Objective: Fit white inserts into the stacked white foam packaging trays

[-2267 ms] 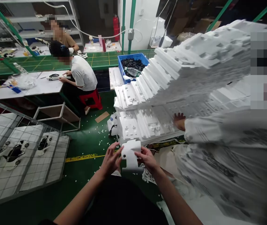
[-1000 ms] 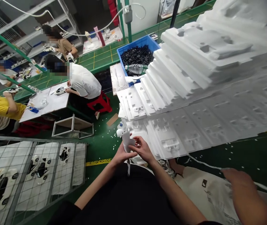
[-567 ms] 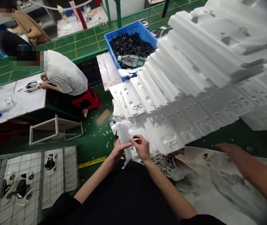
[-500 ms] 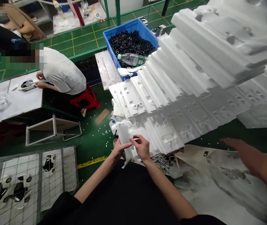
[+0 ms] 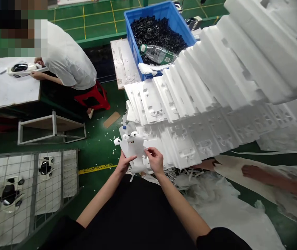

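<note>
A thin white sheet-like piece (image 5: 135, 147) with rounded cut-outs along its far edge is between my two hands, in front of my body. My left hand (image 5: 123, 163) grips its left near side, thumb across the front. At the right edge my right hand (image 5: 155, 159) pinches it with thumb and fingertips. Just beyond and to the right stand long rows of white foam pieces (image 5: 152, 100) with moulded hollows, packed on edge. Part of the held piece blends into the white foam behind it.
A blue bin (image 5: 135, 41) of small black parts holds a plastic bottle (image 5: 158, 55). A person in white (image 5: 67, 55) works at a table on the left. A wire rack (image 5: 35, 187) with toy cars is lower left. Another person's arm (image 5: 270, 178) reaches in at right.
The held piece now shows wider, with its cut-outs spread out, and my left hand is slightly further left. The view has shifted. The other person's arm at right is lower.
</note>
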The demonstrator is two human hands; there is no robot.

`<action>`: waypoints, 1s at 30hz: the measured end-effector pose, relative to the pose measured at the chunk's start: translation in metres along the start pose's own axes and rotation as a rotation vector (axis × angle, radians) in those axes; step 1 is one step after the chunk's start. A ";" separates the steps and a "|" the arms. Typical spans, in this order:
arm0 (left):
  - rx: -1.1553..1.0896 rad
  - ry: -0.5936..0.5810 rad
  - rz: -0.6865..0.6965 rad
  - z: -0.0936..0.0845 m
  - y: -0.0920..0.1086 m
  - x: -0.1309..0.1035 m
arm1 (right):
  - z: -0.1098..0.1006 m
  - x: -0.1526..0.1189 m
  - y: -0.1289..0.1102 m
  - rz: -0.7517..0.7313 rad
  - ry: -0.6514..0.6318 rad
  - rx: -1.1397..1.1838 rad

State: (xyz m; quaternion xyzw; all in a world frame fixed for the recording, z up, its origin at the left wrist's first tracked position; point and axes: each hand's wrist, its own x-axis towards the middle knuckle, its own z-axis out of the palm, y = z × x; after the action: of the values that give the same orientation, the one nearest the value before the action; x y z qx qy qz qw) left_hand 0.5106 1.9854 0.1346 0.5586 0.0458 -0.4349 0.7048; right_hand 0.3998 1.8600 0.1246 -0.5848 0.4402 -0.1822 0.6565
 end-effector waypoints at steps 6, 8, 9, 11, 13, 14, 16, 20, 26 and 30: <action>-0.134 0.218 -0.033 -0.030 -0.040 -0.021 | -0.070 0.042 0.064 0.066 -0.186 -0.121; -0.151 0.276 -0.023 -0.037 -0.059 -0.030 | -0.079 0.064 0.090 0.096 -0.163 -0.184; -0.151 0.302 -0.021 -0.040 -0.068 -0.033 | -0.079 0.074 0.102 0.101 -0.145 -0.225; -0.137 0.337 -0.026 -0.044 -0.083 -0.040 | -0.075 0.093 0.118 0.093 -0.116 -0.301; -0.105 0.351 -0.036 -0.045 -0.092 -0.045 | -0.068 0.108 0.125 0.082 -0.088 -0.342; -0.085 0.349 -0.038 -0.045 -0.095 -0.046 | -0.065 0.113 0.126 0.076 -0.074 -0.352; -0.049 0.332 -0.032 -0.044 -0.096 -0.046 | -0.061 0.119 0.124 0.056 -0.046 -0.383; -0.014 0.317 0.002 -0.039 -0.093 -0.038 | -0.059 0.124 0.120 0.026 0.009 -0.469; 0.043 0.310 0.026 -0.040 -0.095 -0.032 | -0.060 0.126 0.121 0.006 0.024 -0.540; 0.047 0.331 0.000 -0.042 -0.096 -0.035 | -0.063 0.128 0.120 0.001 0.030 -0.539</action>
State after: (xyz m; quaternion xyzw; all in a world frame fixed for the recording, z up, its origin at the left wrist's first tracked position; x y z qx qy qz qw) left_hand 0.4428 2.0404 0.0664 0.6391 0.1508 -0.3380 0.6743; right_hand 0.3865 1.7553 -0.0294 -0.7355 0.4830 -0.0668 0.4705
